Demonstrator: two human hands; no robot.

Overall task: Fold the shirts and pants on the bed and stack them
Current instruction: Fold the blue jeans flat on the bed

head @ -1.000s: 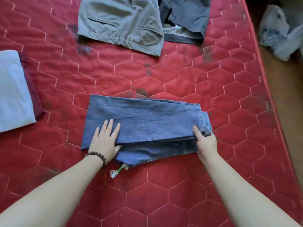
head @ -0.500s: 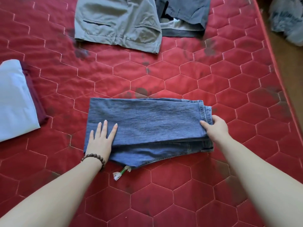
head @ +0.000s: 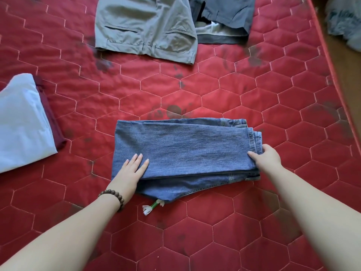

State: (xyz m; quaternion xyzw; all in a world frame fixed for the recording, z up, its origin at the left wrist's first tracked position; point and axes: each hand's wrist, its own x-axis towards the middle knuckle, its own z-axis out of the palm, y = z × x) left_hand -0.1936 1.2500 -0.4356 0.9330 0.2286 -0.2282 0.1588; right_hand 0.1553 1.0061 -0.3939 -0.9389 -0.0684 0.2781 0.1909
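Mid-bed (head: pixel 254 94), on red quilting: folded jeans (head: pixel 185 145). Left hand (head: pixel 130 173) flat, fingers straight, pressing near-left corner. Right hand (head: pixel 267 158) gripping right edge, thumb on top. Beyond, grey pants (head: pixel 144 28), dark pants (head: pixel 228 14); far left, folded stack (head: pixel 21 124).

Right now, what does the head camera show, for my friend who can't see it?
Two hands work on folded blue denim jeans on a red quilted bed: the left hand presses flat, the right hand grips the waistband end. Grey trousers lie beyond.
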